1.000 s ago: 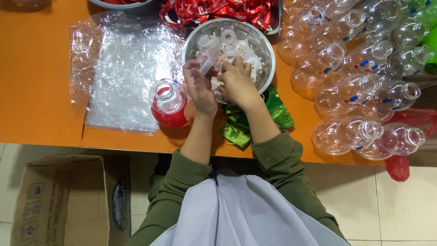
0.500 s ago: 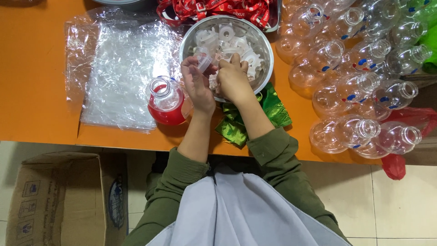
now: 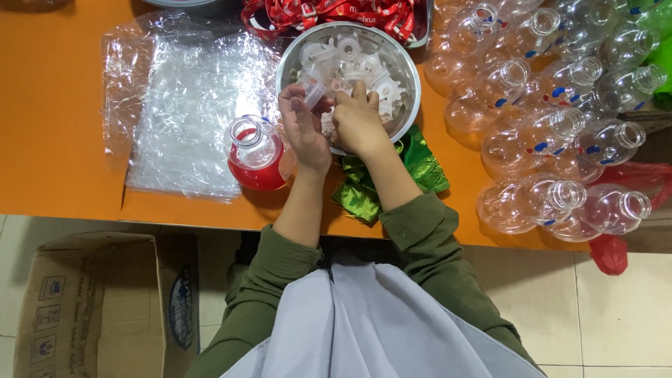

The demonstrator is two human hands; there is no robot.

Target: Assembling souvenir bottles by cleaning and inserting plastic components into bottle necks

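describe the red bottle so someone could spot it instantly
On the orange table, look just left of the steel bowl, beside the left hand. The small round bottle lies there, the only one filled with red; the others are clear and empty.

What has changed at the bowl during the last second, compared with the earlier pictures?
Very little. Both hands have kept working together over the near rim of the steel bowl. The left hand still pinches a small clear plastic part, now raised slightly; the right hand stays pressed beside it. The red bottle, the plastic sheet, the green foil and the empty bottles lie as before.
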